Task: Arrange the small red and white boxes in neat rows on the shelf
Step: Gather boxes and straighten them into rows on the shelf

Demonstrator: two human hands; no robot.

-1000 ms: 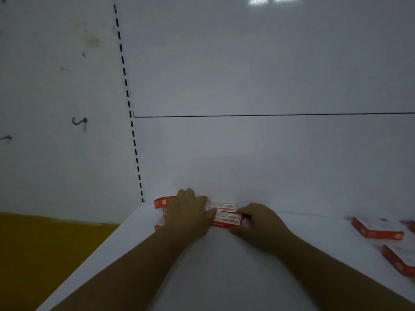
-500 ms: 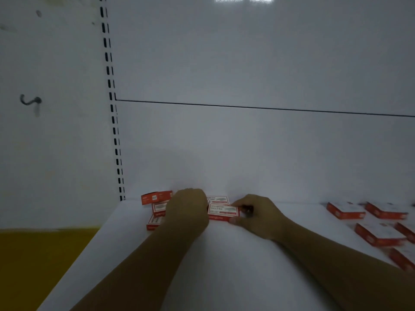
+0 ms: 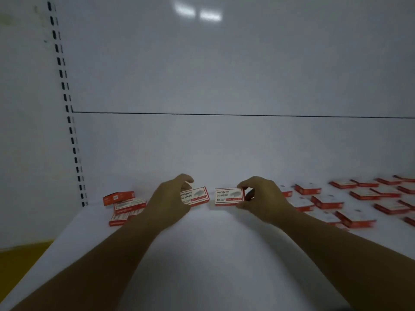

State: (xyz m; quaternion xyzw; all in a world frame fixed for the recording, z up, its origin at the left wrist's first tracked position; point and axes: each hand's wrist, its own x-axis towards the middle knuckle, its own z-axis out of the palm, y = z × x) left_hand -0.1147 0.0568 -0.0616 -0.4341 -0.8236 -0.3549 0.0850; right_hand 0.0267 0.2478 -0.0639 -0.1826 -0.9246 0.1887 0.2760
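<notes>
My left hand (image 3: 170,198) grips a small red and white box (image 3: 195,195) by its left end, tilted up off the white shelf (image 3: 213,254). My right hand (image 3: 262,198) pinches a second red and white box (image 3: 229,197) by its right end, label facing me. The two boxes are side by side with a small gap between them, near the shelf's back. A loose pile of the same boxes (image 3: 125,206) lies at the back left corner, left of my left hand.
Several more red and white boxes (image 3: 350,198) lie spread in rough rows over the right part of the shelf. A white back panel (image 3: 224,86) rises behind. A slotted upright (image 3: 71,131) runs down the left side. Yellow floor (image 3: 20,259) shows at lower left.
Both hands have lifted away from the left pile, each now holding one box. The boxes have moved apart and to the right. The camera has turned right, showing more boxes there.
</notes>
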